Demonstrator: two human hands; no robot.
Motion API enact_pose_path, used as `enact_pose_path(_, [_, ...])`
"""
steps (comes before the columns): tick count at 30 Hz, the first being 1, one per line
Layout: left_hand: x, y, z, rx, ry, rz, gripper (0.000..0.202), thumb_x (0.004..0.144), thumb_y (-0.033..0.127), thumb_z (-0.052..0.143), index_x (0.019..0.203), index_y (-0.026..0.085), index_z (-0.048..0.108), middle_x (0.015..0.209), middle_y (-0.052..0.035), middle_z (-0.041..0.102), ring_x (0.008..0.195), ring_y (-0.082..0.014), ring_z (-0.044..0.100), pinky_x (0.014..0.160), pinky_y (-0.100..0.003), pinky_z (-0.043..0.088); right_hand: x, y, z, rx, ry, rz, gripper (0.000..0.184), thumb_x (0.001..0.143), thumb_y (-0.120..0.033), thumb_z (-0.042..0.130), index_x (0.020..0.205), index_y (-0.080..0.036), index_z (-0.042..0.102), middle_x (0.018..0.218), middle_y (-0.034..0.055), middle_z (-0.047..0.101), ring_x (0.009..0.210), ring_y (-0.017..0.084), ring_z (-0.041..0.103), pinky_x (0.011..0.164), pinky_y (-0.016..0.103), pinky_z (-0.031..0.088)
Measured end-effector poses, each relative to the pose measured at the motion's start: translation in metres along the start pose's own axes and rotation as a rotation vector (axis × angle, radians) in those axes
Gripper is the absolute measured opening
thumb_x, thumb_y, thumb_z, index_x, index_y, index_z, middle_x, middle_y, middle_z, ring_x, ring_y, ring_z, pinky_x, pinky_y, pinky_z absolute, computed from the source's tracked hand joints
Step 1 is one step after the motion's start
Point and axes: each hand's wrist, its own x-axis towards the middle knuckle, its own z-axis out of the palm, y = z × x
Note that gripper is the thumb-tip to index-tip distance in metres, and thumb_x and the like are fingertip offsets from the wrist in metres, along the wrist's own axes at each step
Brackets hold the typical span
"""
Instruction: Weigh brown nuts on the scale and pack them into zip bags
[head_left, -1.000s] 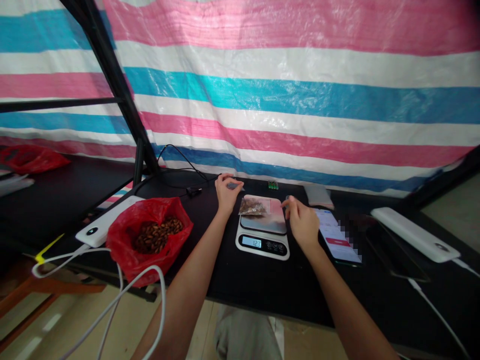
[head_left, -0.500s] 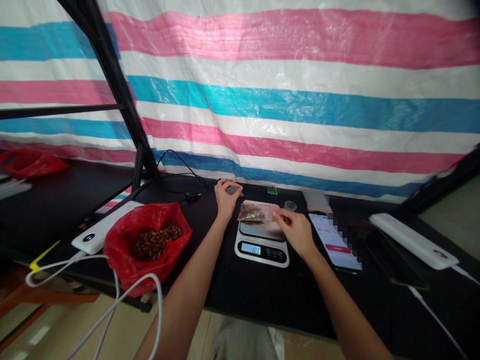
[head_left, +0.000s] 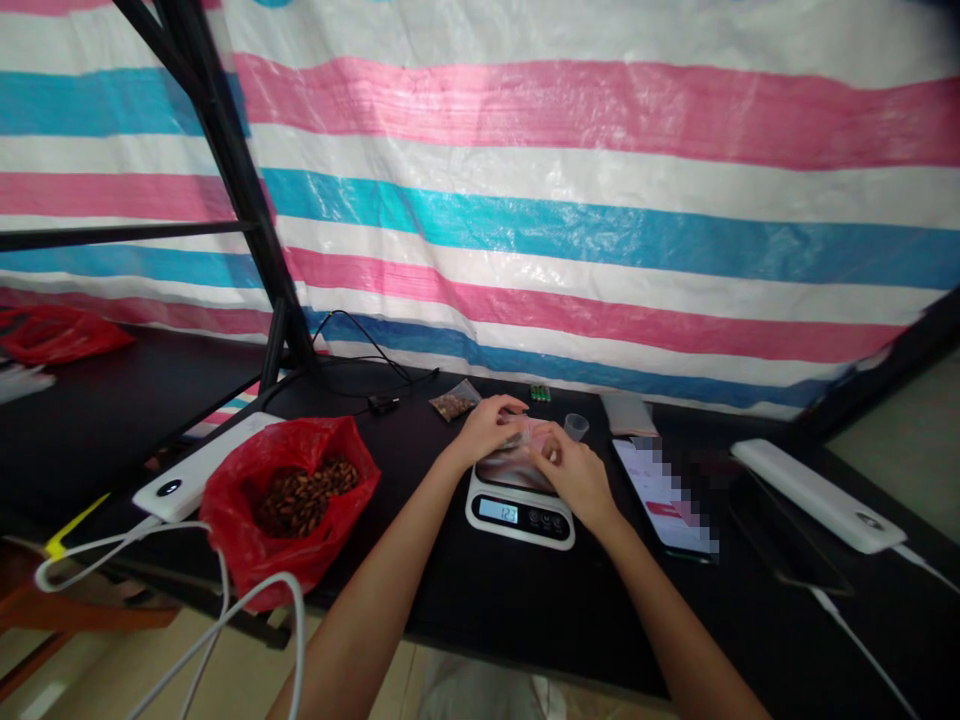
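A white digital kitchen scale (head_left: 519, 514) sits on the black table (head_left: 480, 600), with its display lit. A small clear plastic bag (head_left: 517, 455) lies on its platform. My left hand (head_left: 486, 428) rests on the bag's far left edge with fingers curled onto it. My right hand (head_left: 571, 472) pinches the bag's right side. The two hands nearly touch over the platform and hide most of the bag. A second small pouch of brown seeds (head_left: 454, 405) lies on the table just behind my left hand.
A red plastic bag of brown nuts (head_left: 292, 490) stands at the left. Next to it is a white power bank (head_left: 191, 465) with cables. A small clear cup (head_left: 576, 427), a lit phone (head_left: 664, 490), a dark phone (head_left: 780, 540) and another power bank (head_left: 814, 495) lie to the right.
My left hand moved right from the back of the table onto the bag on the scale, and a seed pouch now shows behind it. My right hand moved left onto the bag.
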Motion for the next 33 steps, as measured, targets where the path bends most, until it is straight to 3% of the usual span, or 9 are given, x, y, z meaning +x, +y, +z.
enact_pose_path(3, [-0.003,0.006,0.004,-0.088,-0.075,-0.006,0.029,0.076,0.033,0.057,0.097,0.015,0.064,0.098,-0.0067,0.064,0.088,-0.0166,0.058,0.078,-0.026,0.043,0.003,0.003,-0.003,0.075,0.041,-0.018,0.019,0.078,-0.043,0.054,0.081,-0.026,0.061,0.059,-0.0034,0.061,0.053,0.015,0.057,0.049,0.023,0.032])
enact_pose_path(7, [-0.002,0.018,0.003,-0.366,-0.009,-0.057,0.037,0.082,0.039,0.048,0.107,0.014,0.060,0.104,-0.0088,0.063,0.094,-0.0171,0.057,0.083,-0.027,0.042,0.005,0.009,-0.012,0.362,0.109,-0.080,0.017,0.083,-0.038,0.048,0.086,-0.023,0.056,0.062,-0.0030,0.060,0.054,0.014,0.056,0.054,0.023,0.037])
enact_pose_path(12, [-0.003,0.022,0.004,-0.548,-0.196,-0.170,0.036,0.070,0.041,0.064,0.086,0.010,0.067,0.083,-0.0078,0.068,0.078,-0.0180,0.061,0.075,-0.028,0.044,0.006,0.013,-0.014,0.474,0.203,-0.144,0.016,0.082,-0.036,0.050,0.082,-0.021,0.056,0.070,-0.0007,0.059,0.065,0.015,0.055,0.060,0.025,0.039])
enact_pose_path(18, [-0.002,0.019,0.010,-0.604,-0.051,-0.167,0.032,0.062,0.037,0.071,0.078,0.010,0.067,0.073,-0.0061,0.067,0.066,-0.0142,0.060,0.067,-0.025,0.044,0.008,0.012,-0.014,0.570,0.328,-0.104,0.013,0.077,-0.032,0.059,0.077,-0.019,0.060,0.071,-0.0004,0.061,0.066,0.015,0.055,0.063,0.026,0.040])
enact_pose_path(21, [-0.001,0.019,0.012,-0.578,-0.002,-0.131,0.031,0.066,0.040,0.068,0.076,0.010,0.065,0.069,-0.0040,0.065,0.063,-0.0128,0.057,0.063,-0.023,0.043,0.009,0.010,-0.014,0.688,0.401,-0.050,0.012,0.072,-0.029,0.063,0.079,-0.019,0.060,0.071,-0.0009,0.062,0.067,0.015,0.057,0.063,0.025,0.041])
enact_pose_path(25, [-0.002,0.021,0.019,-0.433,0.146,-0.027,0.027,0.073,0.039,0.059,0.069,0.012,0.063,0.063,-0.0011,0.061,0.061,-0.0118,0.054,0.060,-0.022,0.040,0.010,0.012,-0.011,0.774,0.494,0.011,0.019,0.066,-0.028,0.069,0.080,-0.019,0.060,0.072,-0.0008,0.064,0.066,0.015,0.059,0.062,0.026,0.042])
enact_pose_path(29, [-0.004,0.022,0.027,-0.293,0.279,-0.031,0.023,0.076,0.034,0.054,0.070,0.014,0.063,0.063,0.0000,0.061,0.061,-0.0118,0.054,0.059,-0.021,0.039,0.013,0.018,-0.007,0.846,0.473,0.071,0.023,0.063,-0.031,0.071,0.081,-0.019,0.062,0.067,-0.0001,0.066,0.063,0.016,0.060,0.062,0.028,0.045])
enact_pose_path(33, [-0.005,0.021,0.029,-0.221,0.302,-0.035,0.023,0.078,0.032,0.050,0.073,0.014,0.064,0.067,-0.0009,0.063,0.066,-0.0133,0.055,0.063,-0.022,0.040,0.015,0.023,-0.007,0.945,0.420,0.137,0.032,0.059,-0.034,0.073,0.085,-0.018,0.063,0.067,0.0014,0.067,0.065,0.018,0.062,0.062,0.029,0.047])
